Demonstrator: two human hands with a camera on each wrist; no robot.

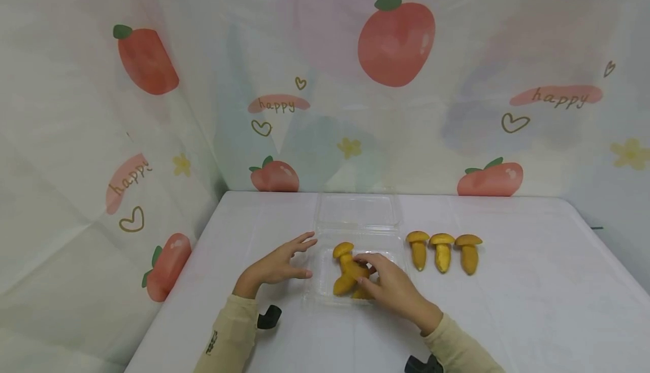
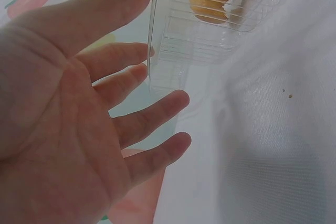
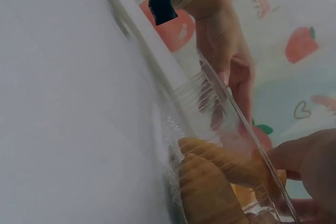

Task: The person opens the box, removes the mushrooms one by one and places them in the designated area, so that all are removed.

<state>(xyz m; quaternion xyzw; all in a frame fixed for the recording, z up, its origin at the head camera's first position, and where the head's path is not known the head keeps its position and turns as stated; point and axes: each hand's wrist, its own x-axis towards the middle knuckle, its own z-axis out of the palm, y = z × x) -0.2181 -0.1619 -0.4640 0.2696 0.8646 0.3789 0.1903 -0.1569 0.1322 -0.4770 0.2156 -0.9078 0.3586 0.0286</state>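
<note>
A clear plastic clamshell box lies with its lid folded back, holding several yellow-brown toy mushrooms. My right hand reaches into the box from the right, thumb and fingers pinching a mushroom that lies across the others. In the right wrist view, mushroom stems show through the box's ribbed wall. At the box's left side is my left hand, its fingers spread and holding nothing. The left wrist view shows this hand with fingertips at the box's edge; whether they touch it, I cannot tell.
Three more toy mushrooms, a left one, a middle one and a right one, stand in a row right of the box. All lie on a white-covered table. A printed fruit-pattern curtain borders the table's back and left.
</note>
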